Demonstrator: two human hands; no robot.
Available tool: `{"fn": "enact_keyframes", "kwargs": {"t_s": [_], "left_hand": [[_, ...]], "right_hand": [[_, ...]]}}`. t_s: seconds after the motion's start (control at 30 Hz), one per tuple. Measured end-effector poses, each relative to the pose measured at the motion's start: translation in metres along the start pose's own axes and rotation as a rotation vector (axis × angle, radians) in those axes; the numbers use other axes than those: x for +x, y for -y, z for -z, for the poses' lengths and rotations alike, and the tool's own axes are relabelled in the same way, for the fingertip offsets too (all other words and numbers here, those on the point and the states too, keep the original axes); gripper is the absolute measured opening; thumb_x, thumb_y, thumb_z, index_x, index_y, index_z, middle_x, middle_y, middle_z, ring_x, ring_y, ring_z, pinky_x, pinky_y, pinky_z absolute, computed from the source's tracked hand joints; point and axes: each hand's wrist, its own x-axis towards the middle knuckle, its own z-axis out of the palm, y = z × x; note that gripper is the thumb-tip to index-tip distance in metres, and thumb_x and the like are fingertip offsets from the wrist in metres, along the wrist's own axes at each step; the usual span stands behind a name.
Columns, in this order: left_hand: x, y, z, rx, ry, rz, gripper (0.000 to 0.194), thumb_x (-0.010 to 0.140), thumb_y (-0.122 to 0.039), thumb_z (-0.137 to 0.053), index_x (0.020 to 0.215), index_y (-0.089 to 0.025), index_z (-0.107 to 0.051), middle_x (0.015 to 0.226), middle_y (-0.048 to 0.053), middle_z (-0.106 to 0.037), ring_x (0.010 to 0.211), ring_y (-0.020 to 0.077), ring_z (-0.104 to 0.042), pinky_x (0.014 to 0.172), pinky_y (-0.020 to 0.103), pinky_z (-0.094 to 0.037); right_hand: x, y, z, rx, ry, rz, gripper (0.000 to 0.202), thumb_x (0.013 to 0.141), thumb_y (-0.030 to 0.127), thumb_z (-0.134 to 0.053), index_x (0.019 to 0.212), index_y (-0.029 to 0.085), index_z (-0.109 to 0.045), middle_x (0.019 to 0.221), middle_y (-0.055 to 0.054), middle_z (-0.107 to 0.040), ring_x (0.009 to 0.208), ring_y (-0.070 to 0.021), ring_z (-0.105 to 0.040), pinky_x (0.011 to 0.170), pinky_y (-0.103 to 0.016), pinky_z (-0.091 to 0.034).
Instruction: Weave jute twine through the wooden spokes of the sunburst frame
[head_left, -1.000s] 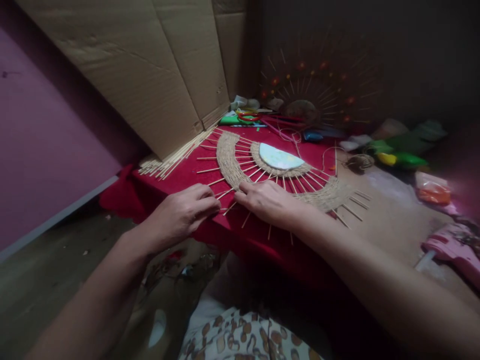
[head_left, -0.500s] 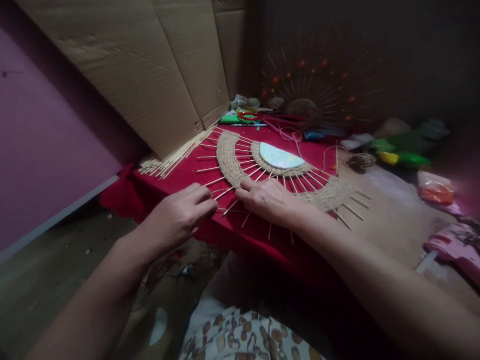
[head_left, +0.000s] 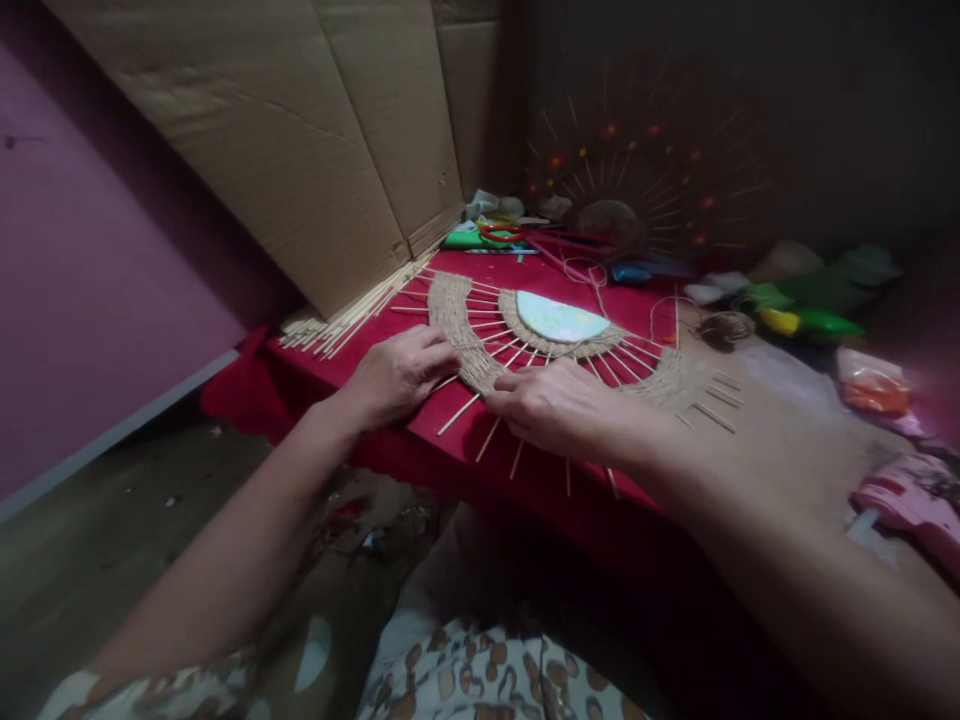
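Note:
A half-circle of thin sticks woven with twine lies on the red cloth, its outer twine band (head_left: pixel 452 320) and inner twine ring (head_left: pixel 512 318) crossed by bare sticks (head_left: pixel 459 413). A pale blue half-disc (head_left: pixel 561 317) sits at its centre. At the left outer edge of the band is my left hand (head_left: pixel 405 375), fingers closed; what they pinch is hidden. My right hand (head_left: pixel 555 402) pinches the lower edge of the outer band, thumb and fingertips together, its wrist over the right part of the weaving.
Loose sticks (head_left: pixel 352 315) lie beside a cardboard sheet (head_left: pixel 360 150) at the left. Behind are red-handled scissors (head_left: pixel 501 233) and a twine ball (head_left: pixel 726 326). A pink glue gun (head_left: pixel 911 505) rests on the right. Another stick half-circle (head_left: pixel 611 215) stands at the back.
My left hand has moved up and right, from beyond the stick ends to the band's edge. My right hand has shifted slightly right and down, and the woven piece has turned slightly.

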Motion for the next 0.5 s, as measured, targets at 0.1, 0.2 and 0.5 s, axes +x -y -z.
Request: {"fn": "enact_keyframes", "kwargs": {"t_s": [0.1,0.2,0.5], "left_hand": [[-0.004,0.003,-0.008,-0.043,-0.079,0.054,0.026,0.092,-0.032,-0.046,0.087,-0.014,-0.064,0.085,0.008,-0.062,0.083,0.0179,-0.056,0.075,0.029,-0.045],[-0.004,0.006,-0.009,-0.041,-0.102,0.096,0.027,0.091,-0.035,-0.047,0.087,-0.015,-0.065,0.089,0.008,-0.065,0.086,0.0200,-0.058,0.080,0.033,-0.045],[0.002,0.018,-0.009,-0.032,-0.080,0.225,0.029,0.088,-0.040,-0.047,0.085,-0.021,-0.068,0.084,0.007,-0.066,0.078,0.0213,-0.060,0.073,0.033,-0.046]], "right_hand": [[-0.001,-0.006,-0.004,0.119,-0.082,-0.059,0.017,0.084,0.015,-0.048,0.088,0.018,-0.064,0.087,-0.004,-0.063,0.067,-0.0105,-0.049,0.055,-0.027,-0.024],[-0.005,-0.014,-0.003,0.135,-0.179,-0.208,0.019,0.085,0.018,-0.048,0.094,0.018,-0.064,0.091,-0.005,-0.064,0.071,-0.0123,-0.051,0.060,-0.026,-0.029],[-0.059,-0.015,0.005,0.016,-0.062,-0.521,0.030,0.079,0.039,-0.057,0.099,0.017,-0.056,0.099,-0.009,-0.055,0.078,-0.0181,-0.049,0.060,-0.029,-0.033]]}}
